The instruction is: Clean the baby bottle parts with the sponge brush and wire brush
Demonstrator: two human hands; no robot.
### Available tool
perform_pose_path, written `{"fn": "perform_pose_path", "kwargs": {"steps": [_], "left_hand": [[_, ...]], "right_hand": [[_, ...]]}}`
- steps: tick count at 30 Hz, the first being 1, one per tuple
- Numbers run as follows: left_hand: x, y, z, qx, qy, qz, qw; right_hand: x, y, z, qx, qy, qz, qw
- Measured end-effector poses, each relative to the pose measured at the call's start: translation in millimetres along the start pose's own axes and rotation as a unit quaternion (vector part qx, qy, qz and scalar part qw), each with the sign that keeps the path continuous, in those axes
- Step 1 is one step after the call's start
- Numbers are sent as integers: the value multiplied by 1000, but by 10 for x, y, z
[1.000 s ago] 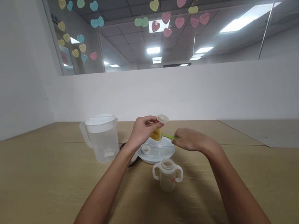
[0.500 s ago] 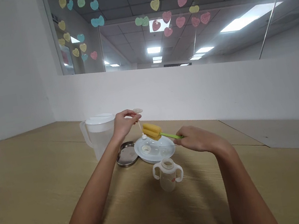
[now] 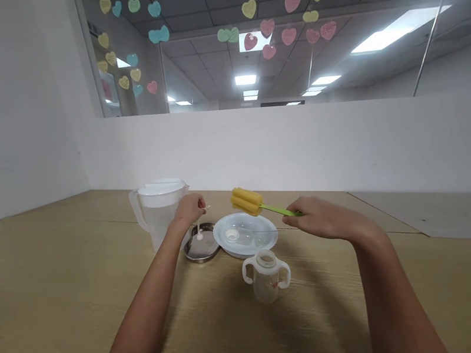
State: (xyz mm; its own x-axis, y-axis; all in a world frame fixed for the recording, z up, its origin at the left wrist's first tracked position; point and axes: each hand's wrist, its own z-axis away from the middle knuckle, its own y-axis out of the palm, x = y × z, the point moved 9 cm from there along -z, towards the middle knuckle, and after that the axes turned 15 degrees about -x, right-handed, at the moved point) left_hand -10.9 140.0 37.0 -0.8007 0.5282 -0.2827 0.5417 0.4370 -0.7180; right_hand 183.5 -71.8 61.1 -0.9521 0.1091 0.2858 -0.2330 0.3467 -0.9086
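My left hand (image 3: pixel 190 208) is closed on the upper part of a baby bottle straw (image 3: pixel 199 229), which hangs with its white weighted end over a round metal tray (image 3: pixel 202 248). Whether that end touches the tray I cannot tell. In my right hand (image 3: pixel 320 218) is the green handle of a bottle brush (image 3: pixel 248 200), its yellow sponge head raised above the far side of a pale blue bowl (image 3: pixel 228 251). Inside the bowl lie a white ring (image 3: pixel 232 235) and clear pieces. A two-handled baby bottle (image 3: pixel 266 285) stands upright and uncapped in front of the bowl.
A lidded translucent pitcher (image 3: pixel 158 212) stands behind my left wrist, beside the metal tray. The wooden table (image 3: pixel 226 345) meets a white wall (image 3: pixel 230 141) at the back, under a window with heart-shaped notes.
My left hand has moved left and down, carrying the straw from above the bowl to over the metal tray. The brush has shifted slightly right and up with my right hand.
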Motion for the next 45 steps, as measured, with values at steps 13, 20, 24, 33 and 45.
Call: {"fn": "perform_pose_path", "kwargs": {"steps": [13,20,24,33,45], "left_hand": [[190,467,261,171,-36,-80,981],[250,658,296,194,-41,-106,974],[266,787,335,198,-32,-125,972],[68,599,287,174,7,-126,977],[-1307,767,712,128,270,17,954]], "right_hand": [[15,-13,11,-7,-10,-4,1000],[32,-21,13,-13,-17,-1,1000],[32,-25,13,-11,-17,0,1000],[19,-33,19,-11,-8,-3,1000],[33,-78,41,-22,-15,-4,1000]]}}
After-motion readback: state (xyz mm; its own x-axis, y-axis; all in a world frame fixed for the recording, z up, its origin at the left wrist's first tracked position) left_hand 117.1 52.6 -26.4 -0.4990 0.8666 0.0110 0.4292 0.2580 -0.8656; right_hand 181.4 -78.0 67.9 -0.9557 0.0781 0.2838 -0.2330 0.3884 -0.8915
